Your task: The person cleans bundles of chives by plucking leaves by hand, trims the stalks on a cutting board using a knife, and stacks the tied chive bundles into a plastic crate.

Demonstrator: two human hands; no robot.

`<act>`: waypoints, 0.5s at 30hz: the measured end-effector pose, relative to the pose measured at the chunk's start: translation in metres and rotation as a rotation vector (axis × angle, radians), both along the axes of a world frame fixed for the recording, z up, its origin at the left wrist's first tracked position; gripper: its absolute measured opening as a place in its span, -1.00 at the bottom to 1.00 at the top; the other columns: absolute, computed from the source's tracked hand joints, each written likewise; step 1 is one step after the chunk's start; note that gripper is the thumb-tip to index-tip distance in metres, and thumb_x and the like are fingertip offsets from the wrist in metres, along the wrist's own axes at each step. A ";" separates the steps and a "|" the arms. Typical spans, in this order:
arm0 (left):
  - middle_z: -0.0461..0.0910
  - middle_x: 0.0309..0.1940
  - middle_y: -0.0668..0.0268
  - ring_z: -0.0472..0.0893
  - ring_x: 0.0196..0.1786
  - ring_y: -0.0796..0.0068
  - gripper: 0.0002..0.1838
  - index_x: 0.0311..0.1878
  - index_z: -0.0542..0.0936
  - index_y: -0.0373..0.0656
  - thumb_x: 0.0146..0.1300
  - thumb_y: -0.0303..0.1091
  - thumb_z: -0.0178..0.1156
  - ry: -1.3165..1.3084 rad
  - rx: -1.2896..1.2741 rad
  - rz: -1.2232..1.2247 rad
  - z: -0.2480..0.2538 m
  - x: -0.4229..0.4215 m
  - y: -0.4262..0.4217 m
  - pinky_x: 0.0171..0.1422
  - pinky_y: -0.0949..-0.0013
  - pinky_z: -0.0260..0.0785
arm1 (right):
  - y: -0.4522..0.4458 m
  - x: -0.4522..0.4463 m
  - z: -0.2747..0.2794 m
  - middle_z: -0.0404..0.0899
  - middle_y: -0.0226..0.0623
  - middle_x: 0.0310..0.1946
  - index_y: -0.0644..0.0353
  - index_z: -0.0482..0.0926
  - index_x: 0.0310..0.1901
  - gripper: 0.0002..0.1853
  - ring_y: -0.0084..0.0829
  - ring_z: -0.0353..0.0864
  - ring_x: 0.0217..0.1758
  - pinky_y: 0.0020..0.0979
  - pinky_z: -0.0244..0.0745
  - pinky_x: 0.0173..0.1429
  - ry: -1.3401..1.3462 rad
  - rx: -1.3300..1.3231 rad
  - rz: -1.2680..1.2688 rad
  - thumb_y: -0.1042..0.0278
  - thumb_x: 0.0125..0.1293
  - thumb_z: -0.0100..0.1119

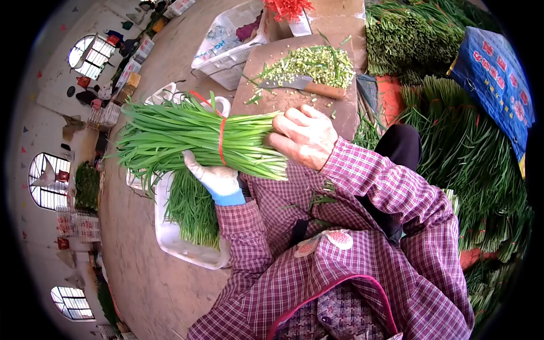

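A thick bundle of garlic chives [198,136] lies across in front of me, leaf tips to the left and pale stem ends to the right. A red tie [221,139] circles it, with a loose tail at the top. My left hand [218,178], in a white glove with a blue cuff, grips the bundle from below near the tie; its other fingers are hidden behind the leaves. My right hand [303,136], bare, has its fingers curled against the stem ends. Beyond it, a knife [323,88] with a wooden handle lies on the board [277,55] beside chopped stem pieces [311,65].
A white crate [195,258] with more chives stands at lower left. Another white basket [226,71] holds plastic bags. Red ties [288,8] sit behind the board. Chive piles [464,130] and a blue printed sack [493,79] fill the right side.
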State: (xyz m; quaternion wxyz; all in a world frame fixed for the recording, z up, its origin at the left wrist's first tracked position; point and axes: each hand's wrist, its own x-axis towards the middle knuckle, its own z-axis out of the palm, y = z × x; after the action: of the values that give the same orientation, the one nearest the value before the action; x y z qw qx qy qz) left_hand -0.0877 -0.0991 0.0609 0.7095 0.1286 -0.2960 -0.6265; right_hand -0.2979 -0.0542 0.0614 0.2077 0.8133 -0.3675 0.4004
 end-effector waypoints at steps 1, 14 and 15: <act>0.19 0.44 0.17 0.18 0.48 0.13 -0.20 0.47 0.16 -0.05 0.25 0.05 0.18 0.009 0.015 0.014 -0.001 0.001 0.000 0.53 -0.12 0.05 | -0.001 0.001 0.000 0.39 -0.44 -0.30 0.02 0.57 -0.32 -0.83 -0.49 0.44 -0.15 -0.40 0.35 -0.11 -0.001 0.003 0.000 0.24 0.04 0.10; 0.24 0.41 0.16 0.25 0.43 0.14 -0.20 0.45 0.19 -0.08 0.21 0.02 0.19 0.000 0.003 0.050 0.002 0.022 0.002 0.51 -0.10 0.11 | 0.012 -0.014 0.015 0.40 -0.33 -0.40 0.20 0.54 -0.44 -0.82 -0.37 0.45 -0.26 -0.34 0.41 -0.21 0.167 -0.003 0.032 0.28 -0.05 0.14; 0.30 0.38 0.18 0.31 0.39 0.13 -0.23 0.41 0.25 -0.11 0.20 0.04 0.19 0.041 0.006 0.086 -0.005 0.038 -0.004 0.47 -0.10 0.16 | 0.019 -0.024 0.014 0.41 -0.31 -0.38 0.19 0.51 -0.45 -0.83 -0.36 0.46 -0.25 -0.32 0.42 -0.20 0.162 0.049 0.007 0.29 -0.06 0.14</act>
State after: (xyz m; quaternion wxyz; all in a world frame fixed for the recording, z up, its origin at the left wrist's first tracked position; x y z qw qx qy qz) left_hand -0.0498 -0.1036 0.0555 0.7412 0.1305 -0.2735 -0.5989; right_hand -0.3223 -0.0350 0.0752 0.2157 0.8491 -0.3564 0.3249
